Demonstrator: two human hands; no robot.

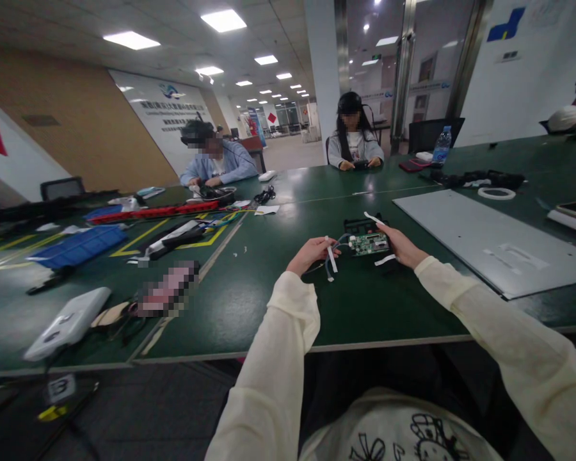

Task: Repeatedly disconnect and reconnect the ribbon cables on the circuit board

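Note:
My right hand (403,246) grips the right side of a green circuit board (367,244) set in a black housing (360,226), held above the table. Thin white strips stick out near these fingers, above and below the board. My left hand (311,254) is closed at the board's left, pinching a short white strip (333,256). Grey cables (330,267) loop beside those fingers and run to the board's left edge; whether the fingers also hold them I cannot tell.
A large grey panel (489,237) lies to the right, with a white tape roll (496,193) behind it. At the left are a blue tray (79,246), a white device (68,322) and a blurred pink item (169,289). Two people sit across the green table (249,301).

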